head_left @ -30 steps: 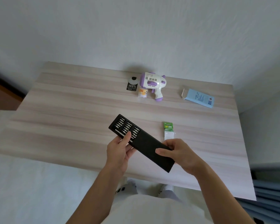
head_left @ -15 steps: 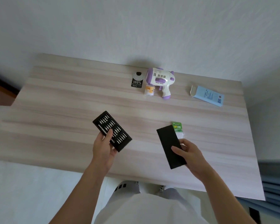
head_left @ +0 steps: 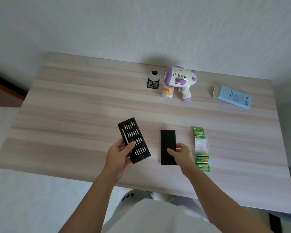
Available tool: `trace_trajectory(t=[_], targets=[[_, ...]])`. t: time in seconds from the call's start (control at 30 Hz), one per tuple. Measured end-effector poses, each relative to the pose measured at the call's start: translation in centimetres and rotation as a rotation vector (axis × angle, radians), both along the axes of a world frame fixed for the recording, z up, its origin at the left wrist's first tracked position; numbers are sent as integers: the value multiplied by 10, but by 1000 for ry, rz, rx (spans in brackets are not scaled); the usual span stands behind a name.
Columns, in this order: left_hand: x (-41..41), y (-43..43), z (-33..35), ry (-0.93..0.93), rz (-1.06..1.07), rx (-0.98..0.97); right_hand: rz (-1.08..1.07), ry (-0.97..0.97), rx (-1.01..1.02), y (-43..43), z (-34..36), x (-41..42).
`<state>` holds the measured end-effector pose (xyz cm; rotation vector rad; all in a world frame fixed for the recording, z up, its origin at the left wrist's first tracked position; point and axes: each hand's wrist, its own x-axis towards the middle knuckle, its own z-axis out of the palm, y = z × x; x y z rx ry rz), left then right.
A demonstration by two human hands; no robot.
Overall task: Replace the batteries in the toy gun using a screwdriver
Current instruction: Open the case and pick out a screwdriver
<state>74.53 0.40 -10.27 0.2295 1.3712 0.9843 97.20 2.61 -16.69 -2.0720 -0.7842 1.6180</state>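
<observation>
A white and purple toy gun (head_left: 181,83) lies at the far side of the wooden table (head_left: 74,106), with a small yellow-labelled bottle (head_left: 168,92) under its muzzle. My left hand (head_left: 118,154) holds a black tray of screwdriver bits (head_left: 133,140), with a slim silver screwdriver handle along its left side and my thumb on top. My right hand (head_left: 181,154) grips the tray's black sleeve (head_left: 168,145), which lies flat on the table. A green pack of batteries (head_left: 201,149) lies just right of that hand.
A black and white tag (head_left: 153,79) lies left of the toy gun. A light blue carton (head_left: 233,96) lies at the far right. The table's near edge runs just above my lap, and a white wall stands behind the table.
The bit tray has slid fully out of its sleeve. My hands moved apart, the left one carrying the tray and the right one bringing the sleeve down flat beside the batteries.
</observation>
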Motion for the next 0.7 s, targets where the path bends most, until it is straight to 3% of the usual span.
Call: trace_trajectory(t=[0.17,0.3,0.47,0.7], targets=[[-4,1,2,16,-44,15,201,-399,102,1,0,-5],[2,-1,11,-35,-101,10,289,-579,138,2,1,-4],[18,-2,33,-196,-274,1,238,-521,185,1,8,8],[85,11,64,-164,-340,115,43,-213,582,1,95,51]])
